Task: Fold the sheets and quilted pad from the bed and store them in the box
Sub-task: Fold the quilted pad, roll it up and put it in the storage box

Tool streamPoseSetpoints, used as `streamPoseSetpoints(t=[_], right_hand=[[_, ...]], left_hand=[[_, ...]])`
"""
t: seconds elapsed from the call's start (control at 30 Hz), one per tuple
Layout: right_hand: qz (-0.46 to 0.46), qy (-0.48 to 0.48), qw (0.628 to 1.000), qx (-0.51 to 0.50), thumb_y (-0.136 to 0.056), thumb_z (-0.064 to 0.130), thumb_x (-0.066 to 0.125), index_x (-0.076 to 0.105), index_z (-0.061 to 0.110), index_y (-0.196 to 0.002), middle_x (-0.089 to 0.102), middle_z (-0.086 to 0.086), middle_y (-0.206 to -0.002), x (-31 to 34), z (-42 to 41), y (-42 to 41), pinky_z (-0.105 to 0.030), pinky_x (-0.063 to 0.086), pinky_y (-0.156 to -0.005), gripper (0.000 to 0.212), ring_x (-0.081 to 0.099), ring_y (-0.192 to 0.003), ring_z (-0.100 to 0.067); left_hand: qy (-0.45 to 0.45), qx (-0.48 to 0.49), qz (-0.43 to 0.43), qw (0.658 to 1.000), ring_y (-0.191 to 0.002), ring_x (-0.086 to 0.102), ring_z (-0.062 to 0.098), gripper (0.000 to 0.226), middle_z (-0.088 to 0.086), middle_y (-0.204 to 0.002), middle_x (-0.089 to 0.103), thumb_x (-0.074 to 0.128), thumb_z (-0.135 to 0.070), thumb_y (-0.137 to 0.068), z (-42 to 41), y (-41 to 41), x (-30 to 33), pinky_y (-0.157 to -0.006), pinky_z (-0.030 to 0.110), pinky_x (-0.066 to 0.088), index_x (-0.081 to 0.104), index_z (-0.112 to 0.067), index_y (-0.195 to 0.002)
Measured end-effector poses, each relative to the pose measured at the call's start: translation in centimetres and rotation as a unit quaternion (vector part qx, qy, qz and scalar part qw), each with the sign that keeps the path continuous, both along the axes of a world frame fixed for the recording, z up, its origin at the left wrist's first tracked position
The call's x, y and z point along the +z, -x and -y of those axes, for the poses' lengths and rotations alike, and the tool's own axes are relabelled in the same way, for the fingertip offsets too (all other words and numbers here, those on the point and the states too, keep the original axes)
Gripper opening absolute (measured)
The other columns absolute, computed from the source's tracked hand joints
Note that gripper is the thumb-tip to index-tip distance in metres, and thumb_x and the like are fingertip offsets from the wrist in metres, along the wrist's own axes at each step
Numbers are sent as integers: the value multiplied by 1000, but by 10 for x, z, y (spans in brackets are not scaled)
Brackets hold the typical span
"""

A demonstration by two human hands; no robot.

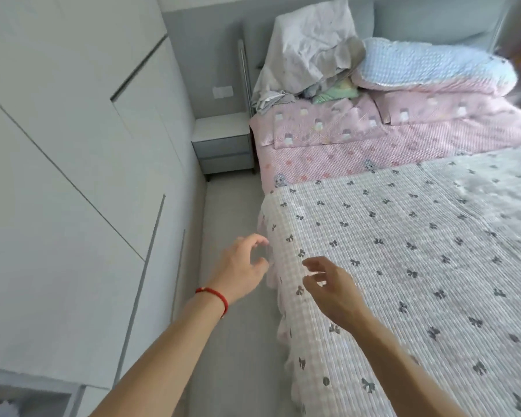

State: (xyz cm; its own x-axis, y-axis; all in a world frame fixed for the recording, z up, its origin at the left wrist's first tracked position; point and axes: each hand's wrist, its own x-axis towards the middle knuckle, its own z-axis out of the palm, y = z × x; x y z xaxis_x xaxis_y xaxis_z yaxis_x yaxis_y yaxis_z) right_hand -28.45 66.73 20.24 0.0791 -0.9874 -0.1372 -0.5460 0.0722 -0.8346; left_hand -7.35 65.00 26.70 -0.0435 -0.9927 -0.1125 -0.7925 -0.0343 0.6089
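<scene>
Where the white quilted pad with grey bow print (403,251) drapes over the bed's near corner, left hand (241,266) and right hand (331,287) hover beside its edge, fingers loosely spread, grasping nothing. Storage box not seen.

The quilted pad (403,266) is running off the right and bottom edges beyond the right hand (331,287). Motion is blurring its draped edge beside the left hand (241,266). Both forearms are leaving the frame at the bottom.
</scene>
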Motion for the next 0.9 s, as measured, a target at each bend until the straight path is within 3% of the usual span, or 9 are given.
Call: streamPoseSetpoints(t=[0.13,0.17,0.23,0.3,0.47,0.57,0.63,0.77,0.9], right_hand=[[-22,-24,999,-2,-98,31,58,51,34,-141,52,14,-142,-10,16,-77,-13,47,-87,44,58,-113,-4],[-36,-26,999,10,-97,36,58,44,39,-145,45,13,-151,-14,26,-97,-22,46,-101,50,52,-129,-10],[-71,-41,996,18,-96,46,54,30,48,-152,22,13,-167,-17,50,-120,-50,24,-124,62,13,-158,-21],[-71,-45,996,-18,-95,52,51,23,48,-155,11,15,-170,-19,79,-133,-60,11,-125,67,-2,-159,-19],[-77,-45,993,-74,-99,61,45,28,47,-156,11,14,-171,-36,153,-132,-66,5,-123,61,15,-157,-15],[-76,-62,993,-66,-101,64,39,18,48,-160,-9,15,-170,-62,207,-128,-60,-10,-121,64,-12,-157,-13],[-78,-76,993,-43,-102,62,40,14,45,-161,-14,11,-170,-76,249,-124,-60,-6,-125,67,-17,-156,-14],[-47,-111,992,-28,-102,53,48,21,41,-160,0,9,-172,-77,328,-102,-55,29,-121,65,16,-158,-23],[-64,-146,986,-58,-103,39,52,38,27,-157,22,3,-169,-66,386,-80,-41,34,-116,57,42,-145,-21]], left_hand=[[-119,-77,111,984,-135,42,26,54,6,-147,46,60,-36,-92,48,-74,-25,-106,30,37,49,-31,-144],[-137,-81,113,981,-143,33,28,58,8,-153,41,60,-39,-92,64,-95,-28,-110,31,35,46,-32,-148],[-139,-90,112,980,-152,17,31,67,10,-164,25,63,-45,-91,94,-122,-32,-116,34,27,39,-35,-152],[-116,-110,104,982,-155,8,32,74,9,-168,15,65,-51,-88,128,-133,-35,-123,40,16,35,-38,-155],[-130,-170,73,974,-157,-6,27,85,-1,-170,3,63,-60,-84,214,-124,-55,-124,58,14,21,-44,-158],[-151,-175,68,970,-156,-15,28,87,-6,-170,-7,63,-58,-90,269,-119,-73,-123,61,9,10,-50,-158],[-181,-158,55,969,-156,-11,29,86,-3,-171,-2,63,-53,-91,311,-114,-88,-125,55,10,10,-48,-159],[-224,-147,64,961,-156,9,26,82,6,-169,14,63,-41,-93,401,-92,-115,-124,45,21,17,-38,-161],[-257,-175,83,947,-136,48,29,74,7,-160,35,61,-37,-94,491,-67,-144,-108,39,45,26,-29,-159]])
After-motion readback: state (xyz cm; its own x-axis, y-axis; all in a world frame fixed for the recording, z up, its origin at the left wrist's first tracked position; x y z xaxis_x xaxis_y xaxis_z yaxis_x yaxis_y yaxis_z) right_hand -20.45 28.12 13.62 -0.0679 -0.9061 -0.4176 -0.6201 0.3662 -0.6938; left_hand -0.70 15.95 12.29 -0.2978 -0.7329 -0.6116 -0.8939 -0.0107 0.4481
